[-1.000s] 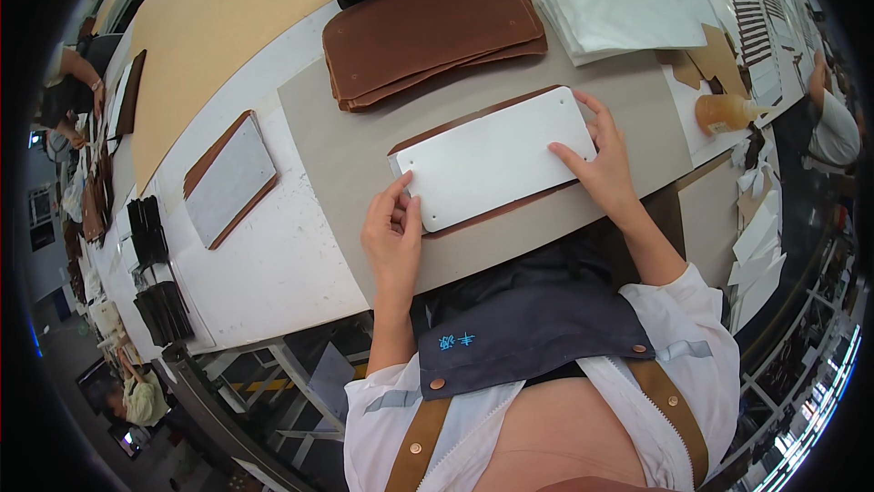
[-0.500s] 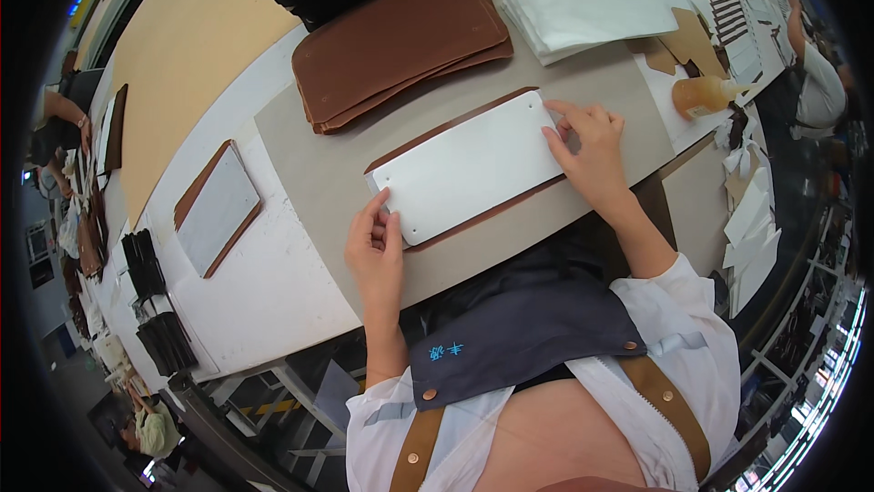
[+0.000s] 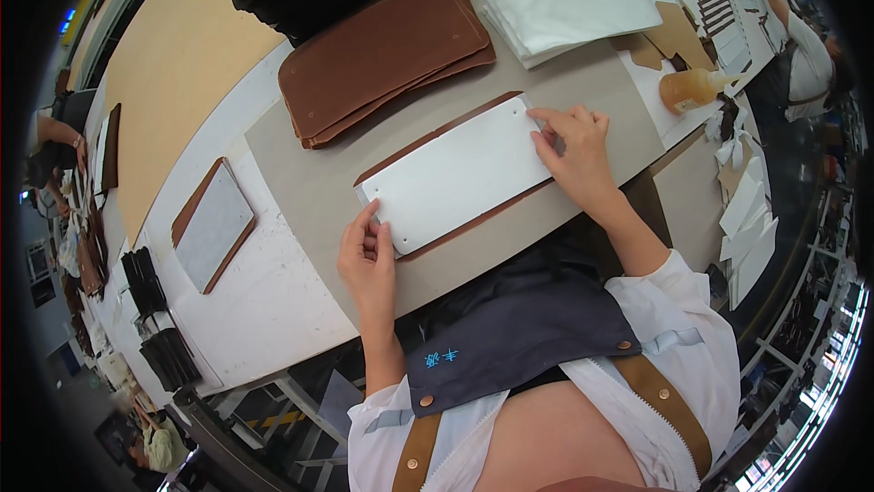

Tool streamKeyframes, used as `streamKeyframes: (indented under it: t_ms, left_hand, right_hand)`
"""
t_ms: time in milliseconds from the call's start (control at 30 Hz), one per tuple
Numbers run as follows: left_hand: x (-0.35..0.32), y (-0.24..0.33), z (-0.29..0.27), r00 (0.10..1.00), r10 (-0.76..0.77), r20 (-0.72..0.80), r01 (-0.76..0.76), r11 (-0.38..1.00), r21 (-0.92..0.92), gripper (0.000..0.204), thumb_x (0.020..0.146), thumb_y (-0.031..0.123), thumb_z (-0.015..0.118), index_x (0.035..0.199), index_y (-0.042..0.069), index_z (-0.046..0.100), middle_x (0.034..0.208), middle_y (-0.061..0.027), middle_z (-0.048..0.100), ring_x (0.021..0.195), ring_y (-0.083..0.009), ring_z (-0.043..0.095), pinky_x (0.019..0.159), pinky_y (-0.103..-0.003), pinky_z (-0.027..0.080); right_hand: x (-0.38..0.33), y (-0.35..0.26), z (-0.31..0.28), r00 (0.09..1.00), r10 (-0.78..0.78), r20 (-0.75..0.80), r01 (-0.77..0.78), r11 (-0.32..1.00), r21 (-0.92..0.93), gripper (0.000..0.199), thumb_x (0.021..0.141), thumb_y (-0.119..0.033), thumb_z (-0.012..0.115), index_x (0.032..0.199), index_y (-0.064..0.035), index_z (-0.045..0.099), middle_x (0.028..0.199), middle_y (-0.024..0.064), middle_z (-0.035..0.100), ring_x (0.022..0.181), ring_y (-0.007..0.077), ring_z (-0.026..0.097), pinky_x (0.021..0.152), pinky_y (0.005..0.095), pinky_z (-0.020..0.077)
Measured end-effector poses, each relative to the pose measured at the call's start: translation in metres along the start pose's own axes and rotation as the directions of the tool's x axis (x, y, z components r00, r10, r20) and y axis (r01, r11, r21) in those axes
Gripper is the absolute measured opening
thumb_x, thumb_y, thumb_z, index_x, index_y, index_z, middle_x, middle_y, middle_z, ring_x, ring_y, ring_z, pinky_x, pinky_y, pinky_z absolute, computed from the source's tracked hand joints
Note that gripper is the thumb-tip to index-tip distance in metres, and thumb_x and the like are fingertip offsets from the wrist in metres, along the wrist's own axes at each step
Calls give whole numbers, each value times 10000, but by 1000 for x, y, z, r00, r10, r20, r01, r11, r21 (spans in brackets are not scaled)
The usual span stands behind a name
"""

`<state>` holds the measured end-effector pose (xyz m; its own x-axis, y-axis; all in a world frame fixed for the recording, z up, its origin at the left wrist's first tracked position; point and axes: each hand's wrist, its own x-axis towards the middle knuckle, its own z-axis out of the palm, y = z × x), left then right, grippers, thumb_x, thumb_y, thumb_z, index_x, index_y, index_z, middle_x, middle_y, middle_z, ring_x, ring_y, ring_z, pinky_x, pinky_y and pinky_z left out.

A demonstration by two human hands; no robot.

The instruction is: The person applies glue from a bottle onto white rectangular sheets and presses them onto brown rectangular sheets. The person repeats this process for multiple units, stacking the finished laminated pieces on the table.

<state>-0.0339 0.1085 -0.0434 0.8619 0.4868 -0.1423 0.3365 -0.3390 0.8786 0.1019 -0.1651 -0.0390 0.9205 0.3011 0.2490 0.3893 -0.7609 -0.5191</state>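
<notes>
Right hand [image 3: 578, 151] has drawn back from the face of the white panel [image 3: 460, 178] to its end

A second ago our right thumb lay on top of the panel; now it sits at the right-hand short edge beside the forefinger, and most of the view has slid leftward. The panel lies flat and slanted over a brown piece [image 3: 423, 143], whose strips show along both long sides, on a grey mat [image 3: 305, 192] in front of us.

We judge it light, thin and fairly stiff, smooth enough to skid over what lies beneath. The short ends, near the small corner marks, look the best places to take hold.

Our left hand [image 3: 367, 260] is half curled at the left end, forefinger and thumb slightly parted at the edge. Our right is bent likewise, its thumb and forefinger a little apart. We cannot tell whether either pinches or only steadies.

Beyond lie a stack of brown pieces [image 3: 382, 50] and some folded white sheets [image 3: 574, 14]; an amber bottle [image 3: 687, 90] is off to our right. To our left rests a greyish panel [image 3: 214, 228] on brown material.
</notes>
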Motion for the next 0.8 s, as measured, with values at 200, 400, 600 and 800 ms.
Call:
streamKeyframes:
  t_ms: [200,400,600,800]
  left_hand:
    - [0,-1,0,1000,29,4,-29,999,26,313,923,23,663,1234,43,695,834,38,525,654,-35,434,601,-186,393]
    - [1,0,-1,999,34,11,-34,998,49,318,923,22,664,1238,40,694,828,49,519,648,-24,420,598,-177,380]
    - [1,10,-4,998,48,26,-51,992,112,316,908,21,671,1221,46,701,822,38,519,649,-46,407,599,-200,378]
    - [1,4,-8,993,115,9,-114,973,201,295,918,34,658,1206,62,709,822,6,500,643,-79,404,590,-240,374]
  right_hand:
    - [0,0,0,1000,-1,16,1,1000,-7,257,840,-93,713,1097,-92,711,736,-22,600,813,160,540,899,388,304]
    - [1,1,-1,999,-11,37,11,1000,-22,255,840,-97,711,1094,-89,704,737,-8,608,832,179,542,892,399,313]
    - [5,7,-10,996,-46,80,50,997,-54,242,866,-102,686,1107,-113,698,837,18,639,891,220,546,890,402,334]
    - [6,36,-20,997,-68,-36,66,997,-51,245,916,-46,596,1145,-82,676,1098,76,659,1073,273,565,947,411,383]
